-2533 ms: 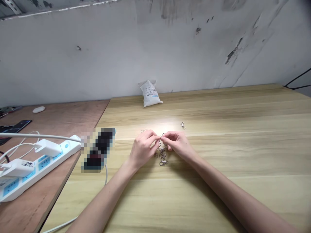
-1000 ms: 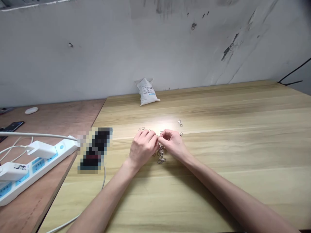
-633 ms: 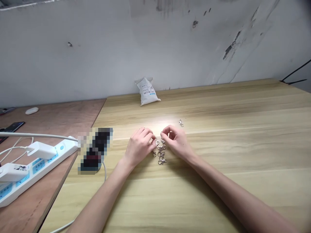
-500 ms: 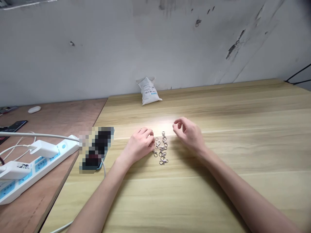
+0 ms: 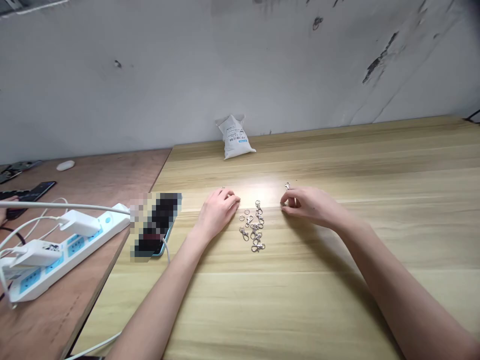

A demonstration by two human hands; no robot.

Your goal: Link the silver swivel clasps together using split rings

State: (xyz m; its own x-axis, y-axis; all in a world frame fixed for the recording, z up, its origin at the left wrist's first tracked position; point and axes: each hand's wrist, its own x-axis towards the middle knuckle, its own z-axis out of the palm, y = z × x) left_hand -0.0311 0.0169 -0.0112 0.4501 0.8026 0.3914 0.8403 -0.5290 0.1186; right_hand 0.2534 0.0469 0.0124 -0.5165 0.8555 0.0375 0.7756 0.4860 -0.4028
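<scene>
A small pile of silver lobster-clasp hooks [image 5: 258, 247] lies on the light wooden table between my hands. Two thin split rings [image 5: 242, 218] rest at its left side, beside a separate lobster clasp [image 5: 244, 233]. My left hand [image 5: 217, 212] is on the table left of the pile, fingers bent and pressed together; whatever they hold is hidden. Just past its knuckles a bit of a ring [image 5: 223, 188] shows. To the right, my right hand [image 5: 313, 206] has thumb and fingertips closed low over the table, their contents unclear. Another lobster clasp [image 5: 287, 185] sits just beyond those fingers.
A white plastic packet [image 5: 237, 140] stands near the wall. At left are a blurred-out phone [image 5: 157, 225] with a cable and a white power strip [image 5: 77, 245] with chargers. Another person's hand [image 5: 5, 205] shows at the far left edge by a dark phone [image 5: 35, 197].
My left hand has shifted off the pile's edge, baring a clasp and a second ring. My right hand has moved right and lowered, with a clasp now visible beyond it. The view has shifted slightly.
</scene>
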